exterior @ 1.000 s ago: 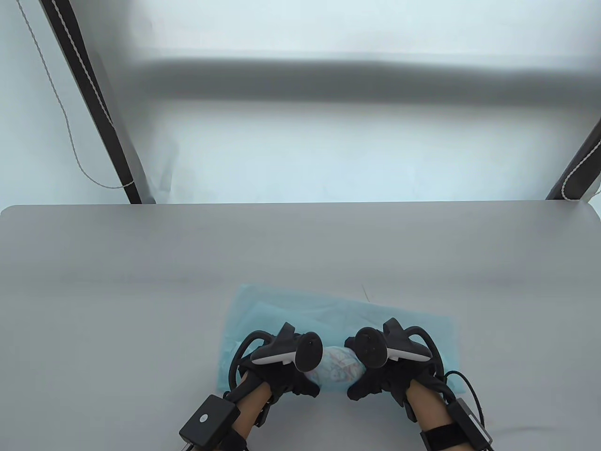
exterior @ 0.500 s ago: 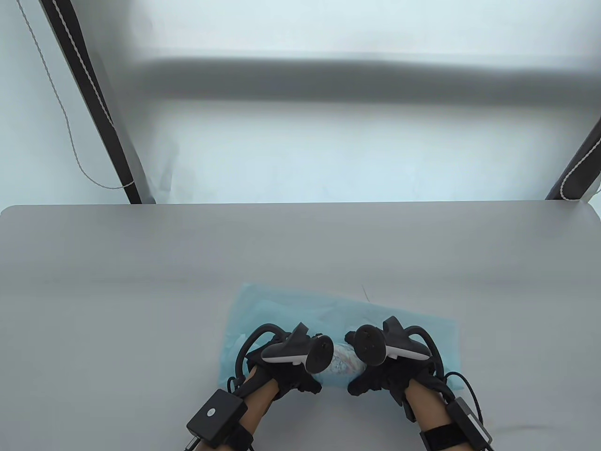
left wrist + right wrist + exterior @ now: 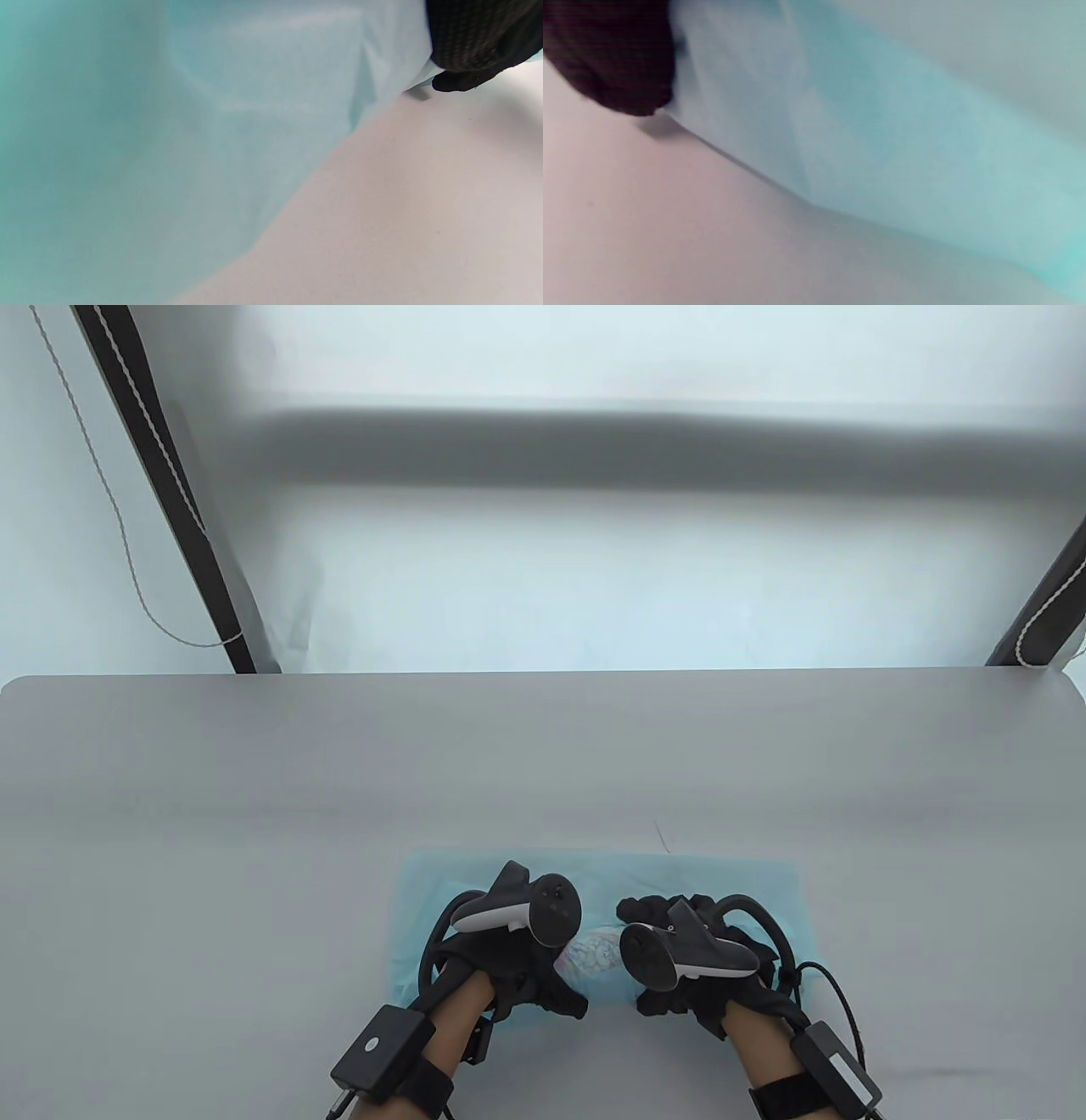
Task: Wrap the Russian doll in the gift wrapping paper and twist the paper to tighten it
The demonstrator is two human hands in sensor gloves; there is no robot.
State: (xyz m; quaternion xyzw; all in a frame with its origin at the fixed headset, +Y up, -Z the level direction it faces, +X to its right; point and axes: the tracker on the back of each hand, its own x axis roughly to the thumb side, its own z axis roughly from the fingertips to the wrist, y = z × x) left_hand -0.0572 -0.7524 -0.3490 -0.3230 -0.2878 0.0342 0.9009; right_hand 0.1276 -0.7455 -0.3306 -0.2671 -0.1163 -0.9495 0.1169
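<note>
Near the front edge of the grey table (image 3: 254,780), a sheet of pale blue wrapping paper (image 3: 730,891) is lying spread flat, and the Russian doll (image 3: 591,957) is sitting on its near part, partly covered, with a patch of its pastel pattern showing between the two gloved hands. On the doll's left, the left hand (image 3: 509,967) is curling round that end through the paper, its thumb side reaching the paper's near edge. On the doll's right, the right hand (image 3: 704,976) is gripping the other end, with its bent fingers (image 3: 657,909) showing on the far side of the doll. A tracker is sitting on the back of each hand, hiding most of the knuckles, so the exact finger placing is unclear. From the left wrist view, a dark fingertip (image 3: 471,46) is pressing the paper's edge down against the table. From the right wrist view, which is blurred, a gloved fingertip (image 3: 615,59) is lying at the paper's edge, touching it, just above the table surface.
</note>
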